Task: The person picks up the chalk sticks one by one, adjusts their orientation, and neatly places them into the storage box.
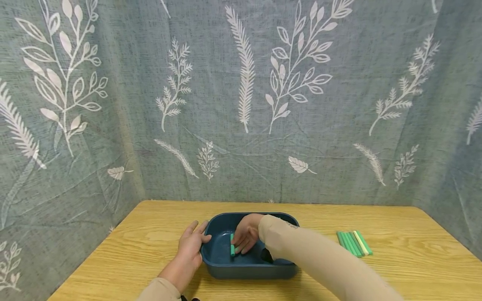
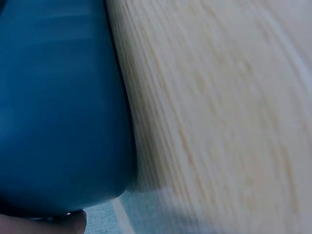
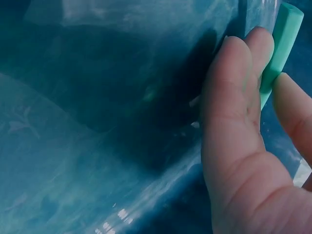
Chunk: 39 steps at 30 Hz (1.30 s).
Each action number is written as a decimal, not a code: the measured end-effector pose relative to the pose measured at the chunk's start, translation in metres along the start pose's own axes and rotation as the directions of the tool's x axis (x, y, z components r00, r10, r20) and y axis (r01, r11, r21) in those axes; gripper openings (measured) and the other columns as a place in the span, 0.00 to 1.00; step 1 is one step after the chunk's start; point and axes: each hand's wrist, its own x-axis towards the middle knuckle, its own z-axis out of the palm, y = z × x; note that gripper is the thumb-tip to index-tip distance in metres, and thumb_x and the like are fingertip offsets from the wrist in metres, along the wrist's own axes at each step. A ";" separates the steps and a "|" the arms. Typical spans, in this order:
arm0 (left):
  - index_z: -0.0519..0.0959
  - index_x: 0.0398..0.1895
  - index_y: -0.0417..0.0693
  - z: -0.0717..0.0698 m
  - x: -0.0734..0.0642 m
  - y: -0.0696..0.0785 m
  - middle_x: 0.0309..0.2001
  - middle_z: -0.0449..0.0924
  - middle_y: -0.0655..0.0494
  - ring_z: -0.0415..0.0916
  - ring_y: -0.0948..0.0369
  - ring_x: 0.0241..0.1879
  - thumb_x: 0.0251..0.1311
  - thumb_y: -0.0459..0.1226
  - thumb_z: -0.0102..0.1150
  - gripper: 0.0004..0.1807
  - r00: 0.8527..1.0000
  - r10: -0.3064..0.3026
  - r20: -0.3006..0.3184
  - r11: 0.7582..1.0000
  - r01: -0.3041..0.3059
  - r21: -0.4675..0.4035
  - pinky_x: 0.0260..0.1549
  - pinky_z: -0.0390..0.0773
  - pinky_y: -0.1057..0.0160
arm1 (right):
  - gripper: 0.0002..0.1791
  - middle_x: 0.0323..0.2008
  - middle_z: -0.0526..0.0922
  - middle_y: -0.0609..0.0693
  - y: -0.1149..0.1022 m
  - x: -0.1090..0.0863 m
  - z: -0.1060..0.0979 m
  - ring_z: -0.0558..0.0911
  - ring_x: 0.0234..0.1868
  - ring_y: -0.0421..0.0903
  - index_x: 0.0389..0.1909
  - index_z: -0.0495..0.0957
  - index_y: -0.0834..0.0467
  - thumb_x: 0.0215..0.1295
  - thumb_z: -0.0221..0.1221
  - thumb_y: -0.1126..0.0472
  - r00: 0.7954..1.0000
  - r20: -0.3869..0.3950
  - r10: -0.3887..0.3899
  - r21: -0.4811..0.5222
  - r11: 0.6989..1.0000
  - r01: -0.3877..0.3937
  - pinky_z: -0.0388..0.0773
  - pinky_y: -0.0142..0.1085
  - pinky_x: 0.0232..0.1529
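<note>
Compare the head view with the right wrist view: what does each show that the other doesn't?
Only the head view shows the left hand at the rim of the blue tub, and the row of sticks lying on the wooden table.

Only the right wrist view shows, close up, digits on both sides of the green stick, whose end face is plain to see.

Both show the right hand holding that stick inside the tub.

Sleeve (image 1: 320, 255), print (image 1: 291, 225) too small to read, hides part of bin (image 1: 250, 272). Right hand (image 3: 246, 139) covers part of stick (image 3: 286, 36). Left wrist view: table (image 2: 219, 97) blurred.
</note>
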 end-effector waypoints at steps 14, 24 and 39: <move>0.30 0.75 0.34 0.003 -0.001 0.002 0.74 0.42 0.33 0.40 0.40 0.73 0.60 0.14 0.37 0.44 1.000 -0.012 -0.001 1.000 0.012 0.020 0.37 0.70 0.72 | 0.14 0.44 0.82 0.66 -0.006 0.001 0.004 0.79 0.56 0.59 0.53 0.73 0.75 0.69 0.52 0.74 1.000 -0.003 -0.018 0.030 0.999 0.018 0.75 0.46 0.55; 0.30 0.75 0.35 0.003 0.000 0.000 0.74 0.41 0.34 0.40 0.42 0.73 0.62 0.15 0.38 0.44 1.000 -0.020 -0.005 1.000 0.020 0.017 0.37 0.73 0.73 | 0.18 0.42 0.83 0.62 -0.003 -0.028 -0.020 0.80 0.53 0.58 0.59 0.71 0.73 0.70 0.53 0.72 0.995 -0.021 -0.096 -0.009 0.995 0.096 0.79 0.41 0.49; 0.31 0.75 0.33 0.006 0.001 -0.001 0.73 0.43 0.33 0.41 0.41 0.73 0.61 0.14 0.39 0.43 1.000 -0.001 -0.024 0.998 0.003 0.060 0.43 0.71 0.73 | 0.20 0.31 0.81 0.55 0.019 -0.075 -0.067 0.82 0.34 0.47 0.60 0.68 0.72 0.70 0.53 0.69 0.977 -0.094 -0.192 0.050 0.979 0.198 0.79 0.44 0.48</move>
